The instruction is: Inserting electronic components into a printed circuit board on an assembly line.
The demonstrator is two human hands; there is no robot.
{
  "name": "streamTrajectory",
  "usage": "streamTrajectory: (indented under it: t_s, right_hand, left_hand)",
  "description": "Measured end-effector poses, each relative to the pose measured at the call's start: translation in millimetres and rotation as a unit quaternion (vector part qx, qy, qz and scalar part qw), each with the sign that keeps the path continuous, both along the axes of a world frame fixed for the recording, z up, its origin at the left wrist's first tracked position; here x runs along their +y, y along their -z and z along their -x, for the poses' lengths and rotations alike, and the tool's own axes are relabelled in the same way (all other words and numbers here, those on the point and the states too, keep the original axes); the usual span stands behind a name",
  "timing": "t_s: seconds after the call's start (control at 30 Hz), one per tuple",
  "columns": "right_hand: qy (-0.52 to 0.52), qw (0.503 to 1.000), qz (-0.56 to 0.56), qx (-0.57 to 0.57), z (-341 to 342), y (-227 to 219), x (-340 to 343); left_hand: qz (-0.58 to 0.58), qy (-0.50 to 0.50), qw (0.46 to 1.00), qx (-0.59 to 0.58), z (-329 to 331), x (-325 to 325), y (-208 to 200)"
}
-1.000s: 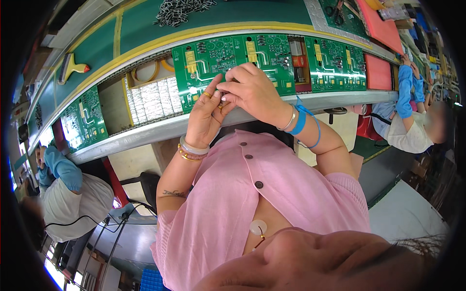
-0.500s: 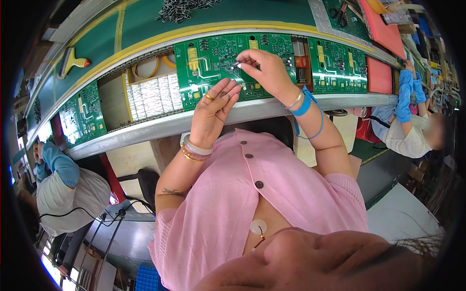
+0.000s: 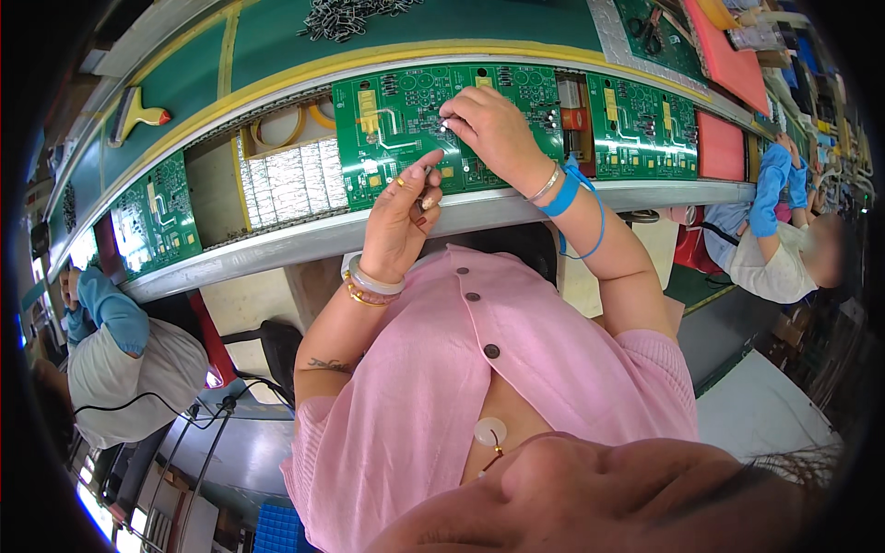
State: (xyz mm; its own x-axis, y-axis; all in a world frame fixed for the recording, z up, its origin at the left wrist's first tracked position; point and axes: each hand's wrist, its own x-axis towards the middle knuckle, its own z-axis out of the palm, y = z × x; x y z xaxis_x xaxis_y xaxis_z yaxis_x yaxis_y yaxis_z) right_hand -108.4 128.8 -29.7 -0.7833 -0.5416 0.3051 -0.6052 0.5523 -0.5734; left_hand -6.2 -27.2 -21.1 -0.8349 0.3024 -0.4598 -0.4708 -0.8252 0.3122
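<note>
A green circuit board (image 3: 419, 157) with yellow patches and many small parts lies on the rail line in front of me. My right hand (image 3: 493, 134) is over its middle, thumb and fingers pinched close to the board's surface. A tiny pale spot shows at those fingertips; what they hold is too small to make out. To its left, my left hand (image 3: 403, 205) hovers over the board's near edge, palm turned inward. Its fingers curl round small dark parts, mostly hidden. A blue band (image 3: 576, 194) with a cord circles my right wrist.
More circuit boards (image 3: 643, 124) lie along the metal rail (image 3: 277, 241) on both sides. Beyond it are a pile of small dark metal parts (image 3: 343, 18), a yellow-handled brush (image 3: 140, 118) and scissors (image 3: 645, 29). Co-workers (image 3: 138, 369) sit left and right.
My left hand has curled its fingers and turned its palm inward. My right hand has shifted slightly left; the small dark part earlier visible at its fingertips no longer shows clearly.
</note>
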Motion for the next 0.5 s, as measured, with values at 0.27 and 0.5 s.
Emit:
streamTrajectory:
  t_s: [0.27,0.5]
  right_hand:
    - [-0.046,0.998,-0.014,0.045,-1.6,-8.6,-1.9]
    - [-0.081,0.993,0.073,-0.052,-30.7,-43.1,0.6]
  left_hand:
    - [0.023,0.002,1.0,0.009,-1.7,0.4,2.5]
    - [0.044,0.001,0.999,0.013,-2.1,4.8,12.3]
